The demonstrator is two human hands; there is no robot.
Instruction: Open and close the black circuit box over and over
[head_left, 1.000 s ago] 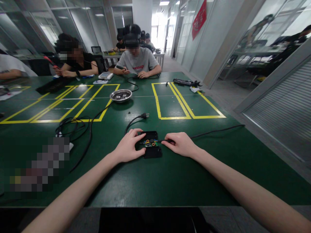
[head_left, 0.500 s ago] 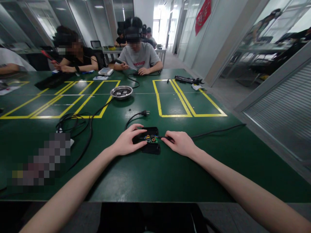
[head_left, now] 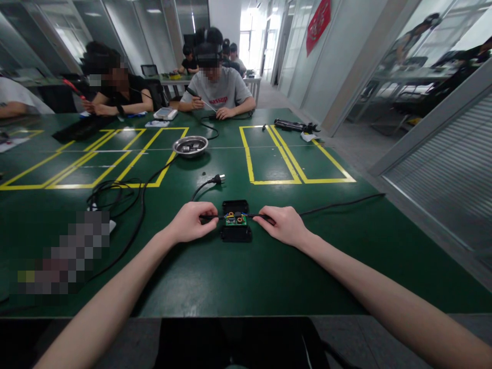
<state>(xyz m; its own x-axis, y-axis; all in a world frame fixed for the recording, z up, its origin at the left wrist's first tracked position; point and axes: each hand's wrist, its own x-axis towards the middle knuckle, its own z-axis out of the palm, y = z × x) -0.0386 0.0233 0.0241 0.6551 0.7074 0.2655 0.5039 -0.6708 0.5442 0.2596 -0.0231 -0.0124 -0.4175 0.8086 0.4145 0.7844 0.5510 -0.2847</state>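
Observation:
A black plastic case (head_left: 236, 234) lies open in two halves on the green table. Between the halves sits a small green circuit board (head_left: 231, 222) with copper-wound coils and thin wires at both ends. Left of it, my left hand (head_left: 193, 221) pinches the black power cord, whose plug (head_left: 219, 179) rests on the table just beyond. On the other side my right hand (head_left: 282, 224) is closed on a black cable (head_left: 342, 203) that trails off to the right. Both cords run in to the board's ends. My fingers hide parts of them.
A metal bowl (head_left: 190, 146) with small metal parts stands ahead, near yellow tape outlines (head_left: 274, 181). At left lie coiled black cables (head_left: 111, 192) and a blurred-out object (head_left: 65, 256). A black folded tripod-like item (head_left: 294, 126) is at the far right. Across the table a person (head_left: 219, 89) holds a tool.
My left hand has drawn back left from over the case and now pinches the cord beside it. More of the board and case shows. The plug has shifted slightly left. My right hand keeps its grip.

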